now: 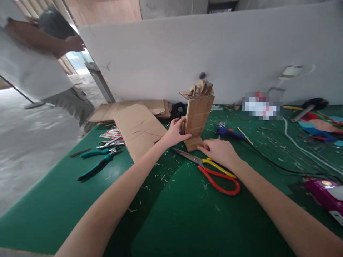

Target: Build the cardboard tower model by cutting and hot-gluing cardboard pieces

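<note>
A cardboard model stands upright on the green table, with small cardboard pieces and discs on its top ledge. My left hand grips the model's lower left edge, thumb across the front, its other fingers partly behind it. At the bottom, my right hand pinches the right corner of the cardboard base flap. Scissors with one red and one yellow handle lie just below the model, partly under my right hand. Beside my left forearm rests a large cardboard sheet.
Teal-handled pliers lie on the left of the green table. A blue glue gun with a black cord is to the right, and a purple device sits near the right edge. Behind rises a white panel; a person stands at left.
</note>
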Demonstrator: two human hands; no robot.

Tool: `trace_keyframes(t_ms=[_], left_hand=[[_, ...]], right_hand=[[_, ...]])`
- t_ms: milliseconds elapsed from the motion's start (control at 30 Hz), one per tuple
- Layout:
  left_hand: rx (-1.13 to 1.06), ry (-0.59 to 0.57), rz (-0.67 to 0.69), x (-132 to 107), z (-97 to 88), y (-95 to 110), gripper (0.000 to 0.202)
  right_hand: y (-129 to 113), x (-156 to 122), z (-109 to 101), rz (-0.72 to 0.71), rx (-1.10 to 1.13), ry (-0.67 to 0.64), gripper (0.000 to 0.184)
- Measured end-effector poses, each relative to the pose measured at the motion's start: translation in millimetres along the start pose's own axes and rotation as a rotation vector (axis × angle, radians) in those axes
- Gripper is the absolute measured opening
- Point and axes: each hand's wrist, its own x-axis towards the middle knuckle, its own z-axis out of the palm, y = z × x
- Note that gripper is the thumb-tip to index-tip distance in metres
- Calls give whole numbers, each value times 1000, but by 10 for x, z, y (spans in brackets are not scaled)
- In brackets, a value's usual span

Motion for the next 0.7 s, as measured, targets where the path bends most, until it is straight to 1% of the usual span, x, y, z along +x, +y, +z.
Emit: trace_keyframes(t_ms=[100,167,267,333,367,433,533,633,700], left_hand=[[-2,-29,3,-12,-23,45,89],[-5,-53,-18,-15,-65,77,99],[-35,-86,-94,-4,-196,134,115],[-65,-106,-111,12,-332,199,115],[-71,-122,-104,20,-413,242,111],[-38,-174,-79,30,-591,332,96],[131,-260,-90,4,-873,402,73],[326,-267,-182,-120,-1138,302,63],[476,-229,-276,-274,-1298,158,53]], right_hand=[[29,-3,9,-17,37,10,41],[45,-11,11,-33,42,20,39],[59,-24,-2,-60,47,18,35],[60,-32,-36,-83,85,-5,35],[56,-36,-64,-94,115,-18,35],[35,-46,-146,-115,174,-41,35],[-30,-90,-306,-132,225,-108,34],[-106,-202,-436,-130,212,-249,32],[-139,-315,-473,-118,170,-288,27]])
